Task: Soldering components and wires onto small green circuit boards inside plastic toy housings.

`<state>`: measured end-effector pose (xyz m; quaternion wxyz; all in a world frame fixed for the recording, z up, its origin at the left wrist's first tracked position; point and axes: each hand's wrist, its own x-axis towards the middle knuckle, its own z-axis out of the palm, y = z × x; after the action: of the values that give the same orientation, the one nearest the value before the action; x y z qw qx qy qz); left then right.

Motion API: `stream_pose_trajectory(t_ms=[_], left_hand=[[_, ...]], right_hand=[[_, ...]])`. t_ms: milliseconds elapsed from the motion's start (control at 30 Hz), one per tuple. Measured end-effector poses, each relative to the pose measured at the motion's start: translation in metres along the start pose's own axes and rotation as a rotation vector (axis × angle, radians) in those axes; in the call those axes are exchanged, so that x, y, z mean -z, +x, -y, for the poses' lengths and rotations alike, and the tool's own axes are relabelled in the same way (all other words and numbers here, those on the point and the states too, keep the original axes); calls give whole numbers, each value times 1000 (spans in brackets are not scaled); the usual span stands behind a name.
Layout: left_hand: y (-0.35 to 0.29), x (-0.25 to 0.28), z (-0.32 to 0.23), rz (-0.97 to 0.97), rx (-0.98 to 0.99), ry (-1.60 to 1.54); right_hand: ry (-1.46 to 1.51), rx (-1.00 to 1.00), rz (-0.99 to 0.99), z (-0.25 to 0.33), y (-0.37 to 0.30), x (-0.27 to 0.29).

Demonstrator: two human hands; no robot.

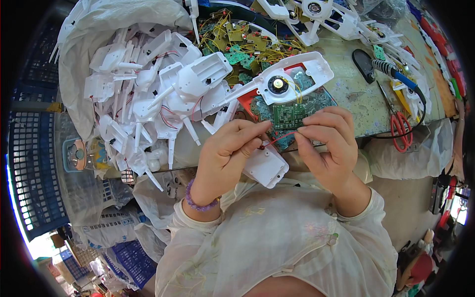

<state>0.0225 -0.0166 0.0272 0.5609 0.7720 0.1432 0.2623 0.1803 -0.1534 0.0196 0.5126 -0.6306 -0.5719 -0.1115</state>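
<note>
A thin red wire runs between my two hands, just below a green circuit board. My left hand is closed, pinching the wire near a white plastic part lying below it. My right hand pinches the wire's other end between thumb and fingers, close to the board's lower right corner. Above the board lies a white plastic housing with a long handle and a round black speaker. Yellow wires link speaker and board. Whether my upper right fingers touch the board I cannot tell.
A pile of white housings spills from a pale sack at left. Several wired boards are heaped at the back. At right lie a blue-handled soldering iron, red-handled scissors and a black oval piece.
</note>
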Motion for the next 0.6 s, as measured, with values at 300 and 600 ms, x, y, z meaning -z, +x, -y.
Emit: stream_pose_trajectory(t_ms=[300, 600], left_hand=[[-3, 1, -4, -177, 233, -391], [2, -9, -9, -156, 201, -164]], right_hand=[[113, 165, 178, 10, -4, 13], [-266, -107, 68, -4, 14, 0]])
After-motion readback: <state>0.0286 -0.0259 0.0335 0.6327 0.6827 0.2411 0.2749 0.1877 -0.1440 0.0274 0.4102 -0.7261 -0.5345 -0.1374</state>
